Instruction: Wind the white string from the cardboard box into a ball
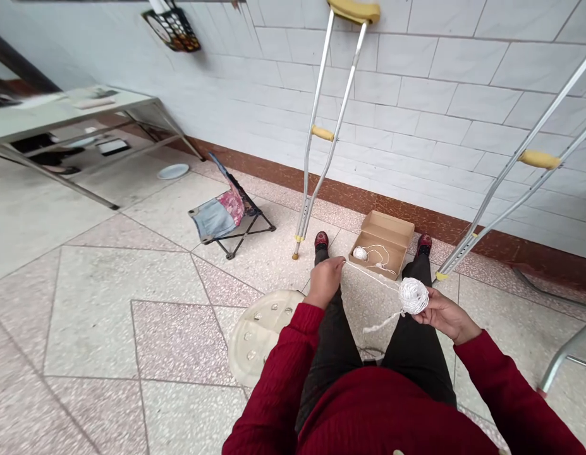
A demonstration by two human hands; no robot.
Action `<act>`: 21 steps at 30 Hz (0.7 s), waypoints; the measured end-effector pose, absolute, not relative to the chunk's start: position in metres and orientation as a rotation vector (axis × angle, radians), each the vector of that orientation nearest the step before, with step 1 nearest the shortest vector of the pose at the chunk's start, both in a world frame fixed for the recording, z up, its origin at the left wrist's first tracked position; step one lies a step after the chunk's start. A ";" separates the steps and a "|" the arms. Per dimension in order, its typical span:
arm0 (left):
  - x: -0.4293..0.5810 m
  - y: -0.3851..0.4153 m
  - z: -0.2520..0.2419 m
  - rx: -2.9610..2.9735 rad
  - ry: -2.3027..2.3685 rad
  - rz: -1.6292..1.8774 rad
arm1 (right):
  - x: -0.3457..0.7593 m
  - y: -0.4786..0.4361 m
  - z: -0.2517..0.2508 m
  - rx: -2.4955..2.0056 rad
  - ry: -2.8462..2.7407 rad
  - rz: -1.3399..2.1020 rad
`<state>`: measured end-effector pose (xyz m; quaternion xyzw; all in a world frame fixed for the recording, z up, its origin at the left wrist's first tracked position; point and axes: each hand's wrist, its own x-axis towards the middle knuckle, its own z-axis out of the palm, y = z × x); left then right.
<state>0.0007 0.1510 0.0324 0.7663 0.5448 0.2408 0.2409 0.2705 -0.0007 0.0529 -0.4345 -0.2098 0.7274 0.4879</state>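
Note:
My right hand [443, 311] grips a ball of white yarn [413, 296] above my right thigh. From the ball a strand of yarn [373, 275] stretches left to my left hand [325, 282], whose fingers are closed on it in a pinch. A loose yarn tail [382, 323] dangles below the ball. On the floor between my feet lies an open cardboard box [390, 229]. Inside it are a smaller white yarn ball [360, 253] and some loose loops of yarn.
Two crutches, a left one [316, 158] and a right one [506, 170], lean on the tiled wall. A folding chair [231, 208] stands to the left. Beside my left leg is a round plastic stool [248, 354]. A table [74, 107] stands farther off, a bag [172, 28] hangs above.

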 end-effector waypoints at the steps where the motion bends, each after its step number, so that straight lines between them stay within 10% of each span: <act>1: -0.004 0.155 0.036 2.093 1.533 0.654 | 0.270 -0.002 0.052 -1.054 -0.520 1.793; 12: -0.020 0.144 0.052 1.795 1.335 1.056 | 0.321 0.033 0.073 -0.880 -0.263 1.186; 21: -0.078 0.185 0.001 1.815 1.786 0.605 | 0.417 0.012 0.115 -0.922 -0.199 0.732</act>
